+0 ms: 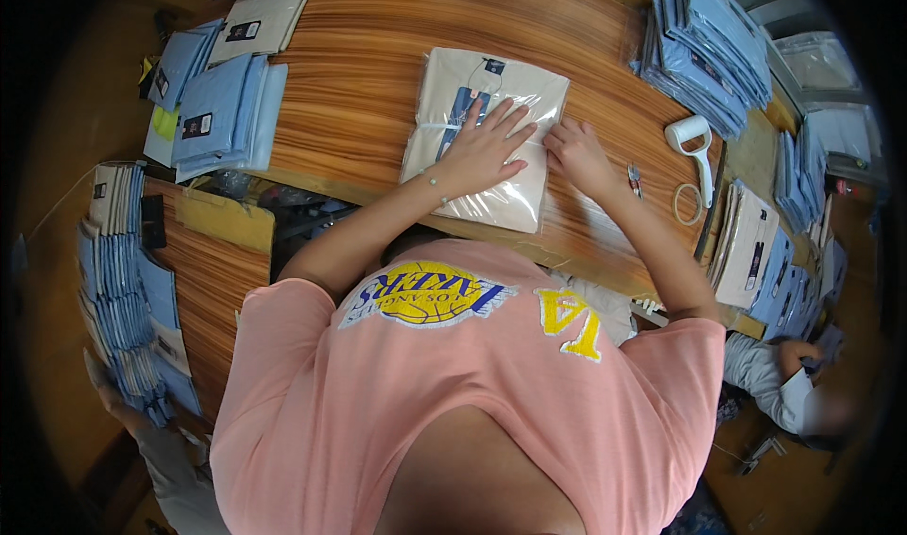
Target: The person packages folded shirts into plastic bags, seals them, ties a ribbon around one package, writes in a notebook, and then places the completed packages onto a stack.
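1. Head view: the left hand lies flat and spread on the bagged cream shirt, apparently pressing it still; the right hand, fingers curled, pinches the bag's right edge.
2. Under both hands is a striped wooden table; blue shirt stacks lie beyond the right hand, a tape dispenser just beside it.

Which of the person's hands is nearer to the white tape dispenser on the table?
Right. The right hand rests at the bagged shirt's right edge, toward the tape dispenser. The left hand lies flat on the bag, farther away.
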A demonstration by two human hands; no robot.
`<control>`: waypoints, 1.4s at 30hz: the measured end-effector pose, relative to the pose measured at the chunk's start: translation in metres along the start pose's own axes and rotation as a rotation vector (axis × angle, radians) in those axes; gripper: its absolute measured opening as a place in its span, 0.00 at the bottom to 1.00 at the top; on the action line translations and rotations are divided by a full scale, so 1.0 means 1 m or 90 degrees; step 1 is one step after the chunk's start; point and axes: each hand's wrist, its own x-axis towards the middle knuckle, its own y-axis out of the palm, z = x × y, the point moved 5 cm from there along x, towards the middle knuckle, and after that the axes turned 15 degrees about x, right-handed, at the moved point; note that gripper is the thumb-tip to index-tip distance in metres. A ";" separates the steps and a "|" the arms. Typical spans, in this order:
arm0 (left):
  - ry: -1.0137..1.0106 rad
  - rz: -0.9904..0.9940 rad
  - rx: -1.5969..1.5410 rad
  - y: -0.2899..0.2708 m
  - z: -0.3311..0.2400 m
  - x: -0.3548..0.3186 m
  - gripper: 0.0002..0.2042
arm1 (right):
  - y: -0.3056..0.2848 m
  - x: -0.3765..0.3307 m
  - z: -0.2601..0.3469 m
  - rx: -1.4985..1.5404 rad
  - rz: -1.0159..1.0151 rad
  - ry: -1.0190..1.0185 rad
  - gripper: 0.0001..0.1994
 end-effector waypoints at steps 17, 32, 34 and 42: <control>-0.556 0.148 -1.050 0.040 0.102 -0.044 0.31 | 0.044 -0.012 0.011 1.160 -0.441 0.584 0.32; -0.193 -0.317 -0.743 0.039 0.091 -0.082 0.39 | 0.027 -0.039 0.026 0.939 -0.518 0.313 0.35; -0.196 -0.392 -0.740 0.037 0.087 -0.082 0.35 | 0.032 -0.041 0.024 0.938 -0.504 0.366 0.35; -0.210 -0.049 -0.792 0.003 0.068 0.005 0.28 | -0.001 -0.076 -0.024 0.876 -0.762 0.469 0.28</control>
